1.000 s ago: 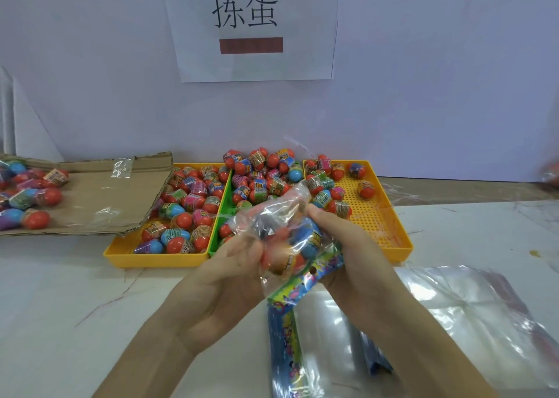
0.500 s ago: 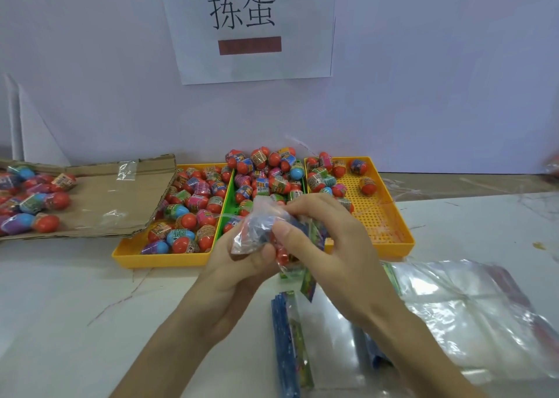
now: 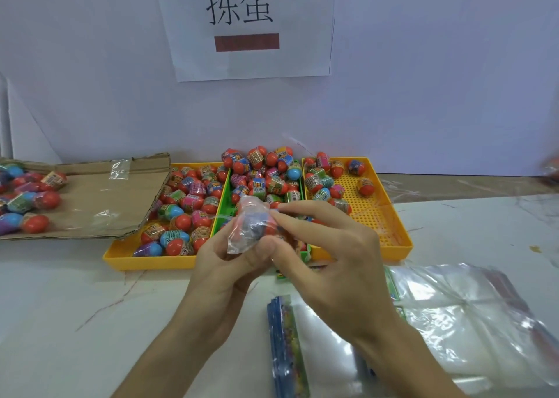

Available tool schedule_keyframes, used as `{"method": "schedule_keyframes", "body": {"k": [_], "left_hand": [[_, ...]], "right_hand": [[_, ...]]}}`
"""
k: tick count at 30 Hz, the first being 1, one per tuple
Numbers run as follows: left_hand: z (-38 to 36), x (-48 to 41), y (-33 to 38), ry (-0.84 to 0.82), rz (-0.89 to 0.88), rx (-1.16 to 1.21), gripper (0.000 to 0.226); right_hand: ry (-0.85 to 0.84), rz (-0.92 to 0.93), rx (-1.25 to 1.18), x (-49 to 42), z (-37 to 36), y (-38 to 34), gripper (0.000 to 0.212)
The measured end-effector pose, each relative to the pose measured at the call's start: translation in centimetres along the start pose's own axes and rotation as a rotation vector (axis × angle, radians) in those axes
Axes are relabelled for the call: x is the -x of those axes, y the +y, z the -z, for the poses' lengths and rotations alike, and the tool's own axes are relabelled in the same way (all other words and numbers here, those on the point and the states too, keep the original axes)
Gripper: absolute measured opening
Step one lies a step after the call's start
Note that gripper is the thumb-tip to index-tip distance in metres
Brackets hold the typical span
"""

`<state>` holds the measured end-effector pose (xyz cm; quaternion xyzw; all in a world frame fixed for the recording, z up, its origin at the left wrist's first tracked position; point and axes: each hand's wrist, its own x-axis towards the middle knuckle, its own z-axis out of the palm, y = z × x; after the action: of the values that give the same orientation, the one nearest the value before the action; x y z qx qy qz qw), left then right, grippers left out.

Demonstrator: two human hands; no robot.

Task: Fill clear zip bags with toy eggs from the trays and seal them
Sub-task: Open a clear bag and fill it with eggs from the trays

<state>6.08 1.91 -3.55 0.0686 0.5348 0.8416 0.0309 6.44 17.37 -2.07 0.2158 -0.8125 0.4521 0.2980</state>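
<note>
Both hands gripped a small clear plastic zip bag (image 3: 252,229) of toy eggs above the green tray (image 3: 225,213): left hand (image 3: 225,272) cupping, right hand (image 3: 326,258) pinching it

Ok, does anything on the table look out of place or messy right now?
The torn cardboard sheet overlaps one side of the left yellow tray. In the green tray the toy eggs are heaped above the rim, so some may roll off. The filled bag looks intact.

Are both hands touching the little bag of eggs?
Touching. The head view shows the left hand and right hand both pinching the filled bag.
</note>
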Motion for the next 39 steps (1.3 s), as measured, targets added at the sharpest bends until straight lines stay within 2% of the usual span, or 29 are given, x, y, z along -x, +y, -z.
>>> {"method": "schedule_keyframes", "body": {"k": [4, 8, 14, 17, 20, 22, 25, 28, 31, 36, 39], "left_hand": [[0.0, 0.2, -0.2, 0.031, 0.023, 0.095, 0.067], [0.0, 0.1, -0.5, 0.051, 0.082, 0.125, 0.073], [-0.1, 0.0, -0.2, 0.090, 0.072, 0.089, 0.075], [-0.2, 0.0, -0.1, 0.101, 0.079, 0.155, 0.078], [-0.2, 0.2, 0.4, 0.064, 0.083, 0.169, 0.069], [-0.4, 0.3, 0.7, 0.054, 0.070, 0.101, 0.065], [-0.6, 0.3, 0.6, 0.056, 0.022, -0.044, 0.082], [-0.6, 0.3, 0.6, 0.091, -0.007, -0.066, 0.059], [-0.3, 0.1, 0.7, 0.120, -0.034, -0.046, 0.039], [0.0, 0.0, 1.1, 0.111, -0.106, -0.167, 0.035], [0.2, -0.2, 1.2, 0.095, -0.063, -0.086, 0.038]], "right_hand": [[-0.116, -0.026, -0.036, -0.2, 0.2, 0.2, 0.042], [-0.104, -0.052, -0.052, -0.2, 0.1, 0.5, 0.038], [-0.102, -0.039, -0.069, -0.1, -0.2, 0.9, 0.036], [-0.132, -0.046, -0.094, 0.2, -0.5, 0.7, 0.048], [-0.216, -0.027, -0.067, 0.3, -0.6, 0.6, 0.066], [-0.175, -0.021, -0.097, 0.2, -0.5, 0.7, 0.055], [-0.145, -0.229, -0.350, -0.2, 0.1, 0.8, 0.038], [-0.176, -0.402, -0.612, -0.7, 0.7, 1.1, 0.034], [-0.210, -0.492, -0.680, -0.9, 0.6, 1.2, 0.034], [-0.144, -0.494, -0.615, -0.8, 0.7, 1.4, 0.027], [-0.149, -0.610, -0.748, -1.0, 1.0, 1.8, 0.031]]}}
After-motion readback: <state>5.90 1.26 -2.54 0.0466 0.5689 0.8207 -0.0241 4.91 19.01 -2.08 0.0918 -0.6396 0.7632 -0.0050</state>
